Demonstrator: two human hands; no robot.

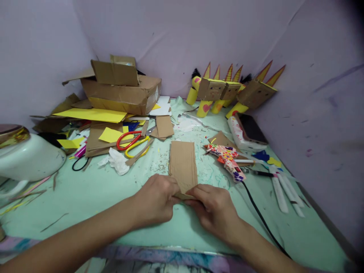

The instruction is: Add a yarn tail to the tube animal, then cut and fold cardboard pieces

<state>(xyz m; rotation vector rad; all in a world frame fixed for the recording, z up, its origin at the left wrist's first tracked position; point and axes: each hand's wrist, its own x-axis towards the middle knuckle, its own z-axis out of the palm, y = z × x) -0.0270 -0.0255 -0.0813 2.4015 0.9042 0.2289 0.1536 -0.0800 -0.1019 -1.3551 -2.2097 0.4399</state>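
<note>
On the green table [93, 189], a cardboard strip [182, 165] lies flat, its near end pinched by both hands: left hand [156, 201] and right hand [212, 208], fingers curled closed on it. A glue gun [227, 159] lies just right; scissors [132, 142] lie further left.

A brown corrugated cardboard strip [182, 166] lies flat, near end pinched.

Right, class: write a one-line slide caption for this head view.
Left hand and right hand grip a cardboard strip beside a glue gun.
</note>
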